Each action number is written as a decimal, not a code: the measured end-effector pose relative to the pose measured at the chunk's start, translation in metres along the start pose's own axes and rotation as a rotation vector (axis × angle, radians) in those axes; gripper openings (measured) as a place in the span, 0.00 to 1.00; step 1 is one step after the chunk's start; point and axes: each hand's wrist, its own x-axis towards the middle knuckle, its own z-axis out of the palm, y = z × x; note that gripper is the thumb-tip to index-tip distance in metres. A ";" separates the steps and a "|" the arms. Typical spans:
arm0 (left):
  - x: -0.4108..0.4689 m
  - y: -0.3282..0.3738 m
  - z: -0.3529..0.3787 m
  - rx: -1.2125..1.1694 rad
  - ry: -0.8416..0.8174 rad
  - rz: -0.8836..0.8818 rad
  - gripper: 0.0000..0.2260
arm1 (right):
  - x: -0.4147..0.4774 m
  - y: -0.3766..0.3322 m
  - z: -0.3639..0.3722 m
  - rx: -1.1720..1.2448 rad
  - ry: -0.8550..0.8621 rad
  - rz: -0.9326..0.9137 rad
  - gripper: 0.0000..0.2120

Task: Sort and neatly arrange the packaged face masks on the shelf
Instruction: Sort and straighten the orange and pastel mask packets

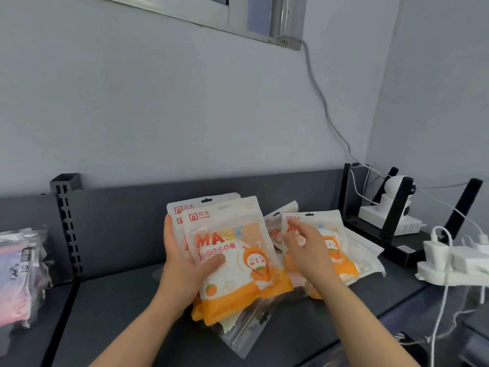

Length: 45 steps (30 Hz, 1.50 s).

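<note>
- dark grey metal shelf (119,300), lay flat
- orange-and-white plastic mask packets (341,255), were heaped centre-right
- clear-bagged masks (21,271), were stacked far left
- white power strip (449,268), sat far right

Bare forearms (144,317), uncovered from the lower edge up to the wrists. Left hand (182,271) and right hand (309,251) likewise bare. Fingers (169,234) slender; nails seemingly short and plain, though too blurred to be sure.
</note>
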 end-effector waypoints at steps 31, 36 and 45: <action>-0.025 0.021 0.057 0.098 0.129 0.007 0.56 | 0.009 0.032 -0.021 0.599 -0.654 0.202 0.44; -0.041 0.031 0.046 0.190 0.119 -0.040 0.62 | 0.004 0.017 -0.008 0.654 -0.851 0.140 0.34; -0.060 0.072 -0.026 0.117 0.172 0.080 0.61 | -0.017 -0.058 0.022 0.720 -0.874 -0.060 0.37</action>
